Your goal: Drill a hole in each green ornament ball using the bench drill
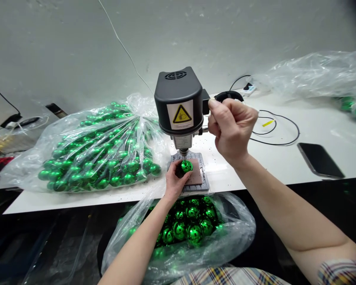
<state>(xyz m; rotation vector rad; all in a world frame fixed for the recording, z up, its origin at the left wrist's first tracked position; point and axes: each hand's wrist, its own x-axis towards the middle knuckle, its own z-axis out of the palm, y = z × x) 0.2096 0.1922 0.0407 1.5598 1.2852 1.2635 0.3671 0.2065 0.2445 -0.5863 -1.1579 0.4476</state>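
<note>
A small black bench drill press with a yellow warning label stands at the middle of the table. Under its chuck, my left hand grips a shiny green bauble by its sides, fingers to the left and thumb at the front. The bauble rests over a brown pad on the grey drill base, with the bit at or very near its top; I cannot tell whether it has gone in. My right hand is closed in a fist on the press's feed lever at the right side, the grip mostly hidden.
A clear bag full of green baubles lies on the left. Another open bag of baubles sits in front, below the table edge. A phone, black cable and more plastic bags are on the right. Dark shavings surround the base.
</note>
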